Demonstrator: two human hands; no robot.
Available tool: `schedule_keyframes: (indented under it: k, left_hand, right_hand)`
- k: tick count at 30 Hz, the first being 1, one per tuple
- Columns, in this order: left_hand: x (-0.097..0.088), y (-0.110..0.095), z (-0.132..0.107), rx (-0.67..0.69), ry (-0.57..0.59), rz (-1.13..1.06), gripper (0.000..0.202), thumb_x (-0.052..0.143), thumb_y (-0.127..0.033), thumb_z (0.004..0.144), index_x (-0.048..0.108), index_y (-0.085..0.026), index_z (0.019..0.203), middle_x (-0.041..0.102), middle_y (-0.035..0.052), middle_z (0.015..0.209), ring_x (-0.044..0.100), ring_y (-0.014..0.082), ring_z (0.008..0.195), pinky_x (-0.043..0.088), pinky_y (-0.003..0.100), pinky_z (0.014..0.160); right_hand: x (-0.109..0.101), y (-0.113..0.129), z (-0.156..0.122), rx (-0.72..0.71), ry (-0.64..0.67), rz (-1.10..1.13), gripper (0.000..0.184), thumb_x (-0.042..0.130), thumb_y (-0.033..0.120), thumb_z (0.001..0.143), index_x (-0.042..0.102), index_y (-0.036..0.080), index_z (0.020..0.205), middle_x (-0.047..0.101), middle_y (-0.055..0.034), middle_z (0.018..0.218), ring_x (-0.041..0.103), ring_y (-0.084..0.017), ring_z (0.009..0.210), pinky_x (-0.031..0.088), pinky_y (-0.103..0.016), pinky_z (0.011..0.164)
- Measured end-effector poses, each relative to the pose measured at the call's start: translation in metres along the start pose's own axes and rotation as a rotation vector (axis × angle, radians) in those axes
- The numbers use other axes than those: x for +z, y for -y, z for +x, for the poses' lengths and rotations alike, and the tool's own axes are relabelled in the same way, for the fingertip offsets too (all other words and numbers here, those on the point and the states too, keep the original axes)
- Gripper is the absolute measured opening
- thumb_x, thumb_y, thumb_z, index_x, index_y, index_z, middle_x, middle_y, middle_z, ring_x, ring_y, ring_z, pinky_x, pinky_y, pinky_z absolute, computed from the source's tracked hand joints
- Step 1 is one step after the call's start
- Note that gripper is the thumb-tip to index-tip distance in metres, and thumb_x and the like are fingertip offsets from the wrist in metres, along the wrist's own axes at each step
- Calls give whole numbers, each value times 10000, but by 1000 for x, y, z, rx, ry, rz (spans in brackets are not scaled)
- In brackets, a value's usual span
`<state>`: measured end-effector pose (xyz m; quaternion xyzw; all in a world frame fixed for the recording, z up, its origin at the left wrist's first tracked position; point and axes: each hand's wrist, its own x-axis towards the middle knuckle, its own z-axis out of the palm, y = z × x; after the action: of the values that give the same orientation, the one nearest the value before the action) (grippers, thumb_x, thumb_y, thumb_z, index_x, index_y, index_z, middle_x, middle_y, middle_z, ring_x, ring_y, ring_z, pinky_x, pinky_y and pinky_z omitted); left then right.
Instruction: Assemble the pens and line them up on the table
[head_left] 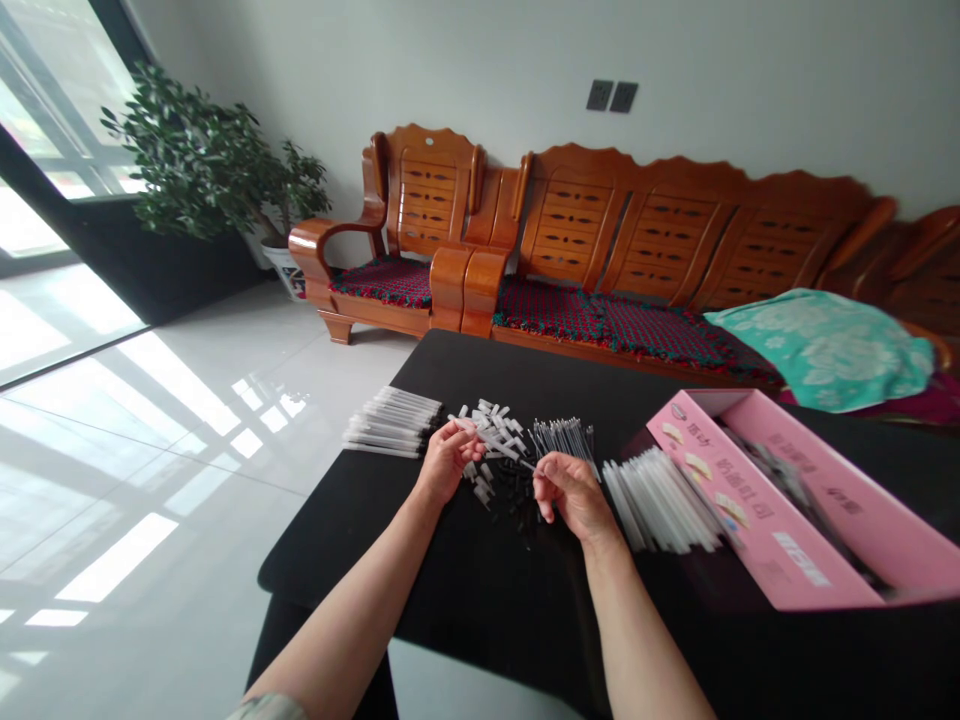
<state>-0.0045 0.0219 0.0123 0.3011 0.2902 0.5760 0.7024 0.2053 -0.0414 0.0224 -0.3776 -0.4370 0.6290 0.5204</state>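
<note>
My left hand (450,460) pinches one end of a whitish translucent pen barrel (501,445), which slants down to the right over the black table. My right hand (571,492) is closed on a thin dark pen refill (527,464) at the barrel's other end; how far it sits inside, I cannot tell. Under and behind my hands lie loose white pen caps (491,412) and small black plugs (514,485). Left of them is a row of pens (394,420) with dark ends. Right of them are a bundle of refills (562,437) and a stack of barrels (660,500).
A pink cardboard box (739,500) with dark contents stands on the right of the black table (322,545). Behind are a wooden sofa (577,235) with a turquoise cloth (825,345) and a potted plant (217,165). Sunlit tiled floor (172,440) lies to the left.
</note>
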Motion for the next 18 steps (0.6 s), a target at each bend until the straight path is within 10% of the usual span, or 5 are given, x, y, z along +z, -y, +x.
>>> schedule_keyframes:
  k: [18]
  left_hand:
    - [15,13,-13,-122,330,243,288,783,-351,727,659,-141,881,643,29,662,597,126,519,474,221,497]
  right_hand:
    - [10,-3,1,128,99,-221,292,725,404,786,642,128,739,512,58,431,329,-24,291,198,-137,284]
